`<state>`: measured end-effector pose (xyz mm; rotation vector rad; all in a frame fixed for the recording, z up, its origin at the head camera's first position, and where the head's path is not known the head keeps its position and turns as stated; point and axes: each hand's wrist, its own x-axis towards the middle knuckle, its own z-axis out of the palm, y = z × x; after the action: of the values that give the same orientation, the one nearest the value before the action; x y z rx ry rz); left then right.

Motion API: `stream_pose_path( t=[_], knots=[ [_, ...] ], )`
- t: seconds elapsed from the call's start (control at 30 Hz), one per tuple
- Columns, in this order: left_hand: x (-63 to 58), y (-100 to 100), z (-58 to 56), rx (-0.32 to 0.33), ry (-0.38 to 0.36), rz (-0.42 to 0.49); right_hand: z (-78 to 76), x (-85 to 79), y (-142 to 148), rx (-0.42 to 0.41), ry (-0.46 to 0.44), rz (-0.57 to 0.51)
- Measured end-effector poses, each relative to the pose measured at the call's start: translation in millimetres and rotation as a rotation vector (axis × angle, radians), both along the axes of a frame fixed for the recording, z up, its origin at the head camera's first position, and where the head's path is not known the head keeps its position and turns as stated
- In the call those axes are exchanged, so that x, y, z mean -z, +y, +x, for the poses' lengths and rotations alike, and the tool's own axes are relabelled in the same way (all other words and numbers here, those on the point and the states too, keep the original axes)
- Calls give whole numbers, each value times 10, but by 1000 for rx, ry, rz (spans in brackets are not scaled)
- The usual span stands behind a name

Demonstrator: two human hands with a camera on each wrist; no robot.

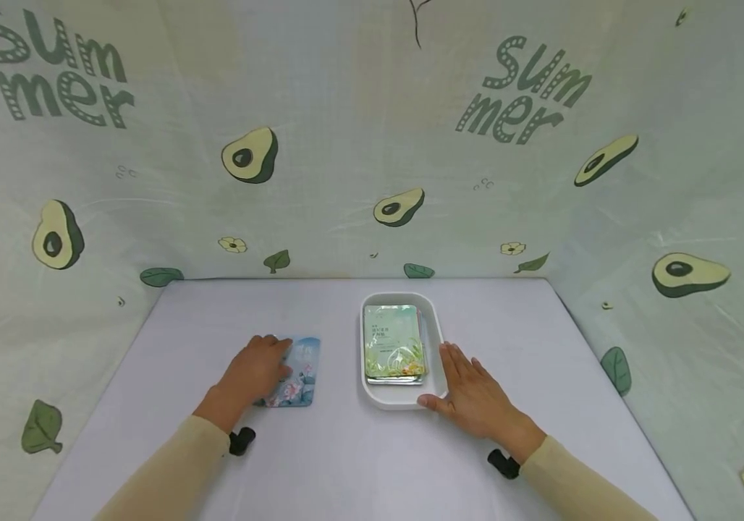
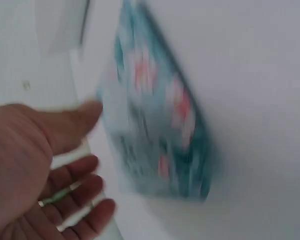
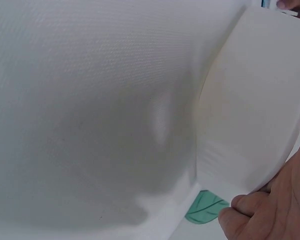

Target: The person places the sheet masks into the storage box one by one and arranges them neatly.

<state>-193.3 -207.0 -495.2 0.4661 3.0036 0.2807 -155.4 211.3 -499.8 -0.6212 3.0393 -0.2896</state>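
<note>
A flat blue sachet (image 1: 303,369) printed with pink flowers, of the kind that sheet masks come in, is on the table left of the white tray. My left hand (image 1: 258,369) reaches over its left part, hiding that side. In the left wrist view the left hand (image 2: 50,165) has its fingers spread and its thumb tip right at the edge of the blurred sachet (image 2: 155,125). Inside the white tray (image 1: 398,398) lies a small stack of sachets, a green one (image 1: 393,340) on top. My right hand (image 1: 472,394) rests against the tray's right side, thumb at the front rim.
The white table (image 1: 339,463) ends at a hanging cloth (image 1: 326,217) printed with avocados and leaves, which rises behind and on both sides. A black wrist camera (image 1: 242,441) sits at the left wrist, another black camera (image 1: 504,464) at the right.
</note>
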Motion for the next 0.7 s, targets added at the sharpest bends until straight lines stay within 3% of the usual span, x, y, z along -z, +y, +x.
stream_pose_path(
  t=[0.13, 0.23, 0.4, 0.7],
  knots=[
    [3, -165, -279, 29, 3, -54, 1, -18, -1, 7, -3, -2],
    [35, -231, -401, 46, -38, -101, 4, -29, -7, 4, -6, -1],
    [85, -255, -460, 59, -83, -146, 6, -52, -33, -1, -17, -2],
    [116, -221, -480, 23, 17, -163, 7, -58, -12, 2, -11, 7]
  ],
)
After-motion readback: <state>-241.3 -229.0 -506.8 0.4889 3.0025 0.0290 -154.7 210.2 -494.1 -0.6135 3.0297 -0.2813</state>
